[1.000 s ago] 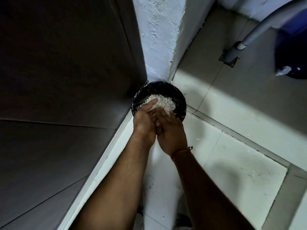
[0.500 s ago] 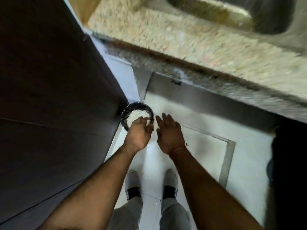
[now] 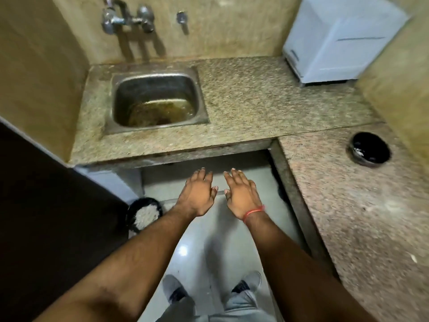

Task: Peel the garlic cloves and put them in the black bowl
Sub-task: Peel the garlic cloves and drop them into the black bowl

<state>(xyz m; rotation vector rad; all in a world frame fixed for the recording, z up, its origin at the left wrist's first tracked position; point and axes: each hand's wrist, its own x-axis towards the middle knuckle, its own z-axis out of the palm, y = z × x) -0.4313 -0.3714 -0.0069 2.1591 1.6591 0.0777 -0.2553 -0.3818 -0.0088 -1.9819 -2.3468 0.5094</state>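
Fingers (image 3: pixel 204 176) now raised, black bowl (image 3: pixel 368 150) far right.

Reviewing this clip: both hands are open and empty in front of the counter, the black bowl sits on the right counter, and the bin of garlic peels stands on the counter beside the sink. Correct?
Not quite. The head view shows the bin of peels on the floor, at lower left below the counter, not beside the sink. The rest holds: the left hand and right hand are open and empty, and the black bowl sits on the right counter.

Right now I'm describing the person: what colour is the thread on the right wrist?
Red thread, seen in the head view.
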